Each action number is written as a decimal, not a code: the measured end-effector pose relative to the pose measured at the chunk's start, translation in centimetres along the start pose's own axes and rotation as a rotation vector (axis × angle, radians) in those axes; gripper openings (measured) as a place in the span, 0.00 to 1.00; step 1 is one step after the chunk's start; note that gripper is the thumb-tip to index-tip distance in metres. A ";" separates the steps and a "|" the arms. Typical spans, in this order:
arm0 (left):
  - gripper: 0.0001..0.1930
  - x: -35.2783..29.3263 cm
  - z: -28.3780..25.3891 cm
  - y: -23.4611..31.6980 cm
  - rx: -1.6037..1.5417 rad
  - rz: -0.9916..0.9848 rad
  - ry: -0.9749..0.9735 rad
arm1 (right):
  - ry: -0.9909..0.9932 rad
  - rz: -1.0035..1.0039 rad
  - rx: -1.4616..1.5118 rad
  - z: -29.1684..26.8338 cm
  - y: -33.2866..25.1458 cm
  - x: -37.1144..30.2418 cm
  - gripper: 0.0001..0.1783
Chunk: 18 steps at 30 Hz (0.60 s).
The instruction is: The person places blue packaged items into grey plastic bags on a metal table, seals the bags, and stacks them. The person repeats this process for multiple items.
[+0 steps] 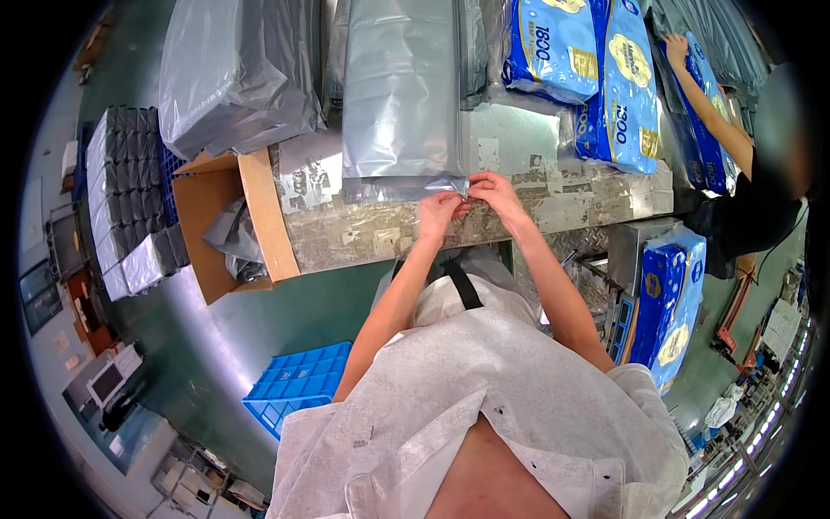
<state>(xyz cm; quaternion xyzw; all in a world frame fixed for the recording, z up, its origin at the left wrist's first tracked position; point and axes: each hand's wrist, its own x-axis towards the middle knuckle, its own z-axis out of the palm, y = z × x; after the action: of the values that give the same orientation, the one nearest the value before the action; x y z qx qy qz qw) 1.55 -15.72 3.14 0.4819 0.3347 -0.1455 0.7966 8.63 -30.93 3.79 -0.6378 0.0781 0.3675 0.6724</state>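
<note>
Over a green floor [303,316], at a worn workbench [346,240], my left hand [443,213] and right hand [496,195] pinch the near right corner of a grey plastic bag [402,104] lying on the top before me. To its left stands an open cardboard box [195,221]; to its right, beyond blue packages [628,86], a co-worker's hand [675,52] touches another pack [705,143].

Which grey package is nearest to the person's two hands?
The long package between the bulky package and the blue packs. Only its near edge lies at the left hand and right hand.
</note>
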 end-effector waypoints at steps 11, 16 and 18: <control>0.09 -0.8 -2.6 -1.6 0.104 0.110 -0.050 | 0.175 0.035 -0.153 1.0 1.6 0.3 0.12; 0.11 -3.6 -6.1 0.0 0.666 0.298 0.032 | 0.122 -0.043 -0.353 -0.6 5.2 1.7 0.12; 0.13 -5.9 -10.6 2.1 0.812 0.223 0.052 | 0.120 0.004 -0.319 -0.8 4.5 1.3 0.12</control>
<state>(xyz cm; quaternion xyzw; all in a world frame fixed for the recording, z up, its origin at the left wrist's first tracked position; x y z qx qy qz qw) -5.82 -6.03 5.21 0.7933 0.2161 -0.1663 0.5443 7.17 -31.52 -0.67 -0.7571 0.0601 0.3378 0.5559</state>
